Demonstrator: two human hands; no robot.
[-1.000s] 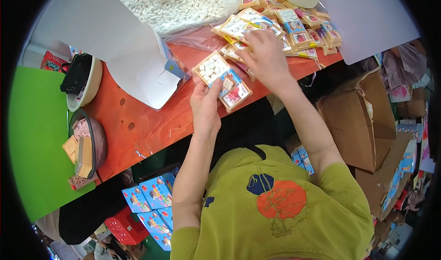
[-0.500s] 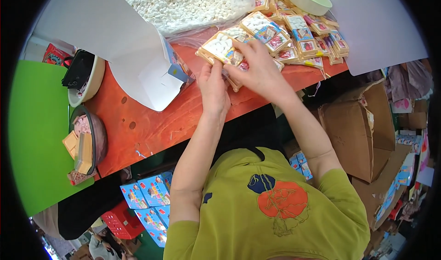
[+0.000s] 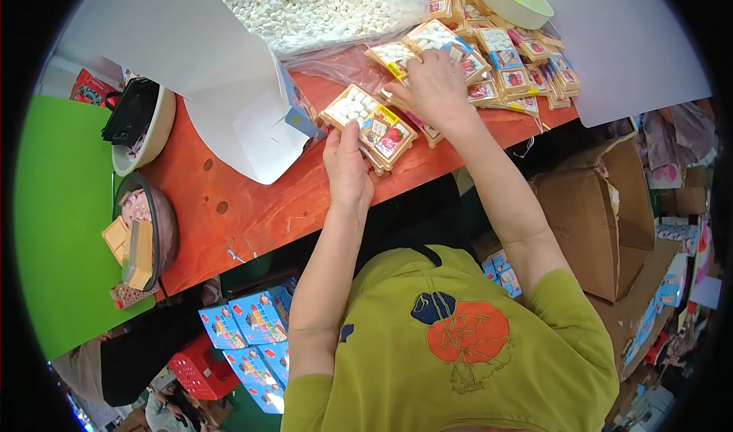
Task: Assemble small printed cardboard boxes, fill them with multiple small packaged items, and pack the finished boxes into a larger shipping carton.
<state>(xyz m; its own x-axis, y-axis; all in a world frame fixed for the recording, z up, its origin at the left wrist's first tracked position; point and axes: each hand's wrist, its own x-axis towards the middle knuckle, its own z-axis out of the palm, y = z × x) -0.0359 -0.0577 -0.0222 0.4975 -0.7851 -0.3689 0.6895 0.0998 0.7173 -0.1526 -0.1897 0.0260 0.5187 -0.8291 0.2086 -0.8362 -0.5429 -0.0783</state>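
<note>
At a red table (image 3: 256, 218), by its front edge, pinching stacked candy packs (image 3: 370, 126) between thumb and fingers of left hand (image 3: 350, 174); extending right hand (image 3: 441, 90) with fingers curled, slightly parted, over heaped packs (image 3: 498, 59) (gripping or not, impossible to tell).

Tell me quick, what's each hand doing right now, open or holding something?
Left hand: closed, holding stacked packs of white pieces.
Right hand: at the pile of packs; whether it grips one cannot be told.

- Pack (image 3: 369, 119): tan, white pieces at one end, strawberry picture at the other; slanted in the left hand (image 3: 349, 171).
- Pile (image 3: 502, 59): similar packs, overlapping at mixed angles, partly under the right hand (image 3: 438, 88).
</note>
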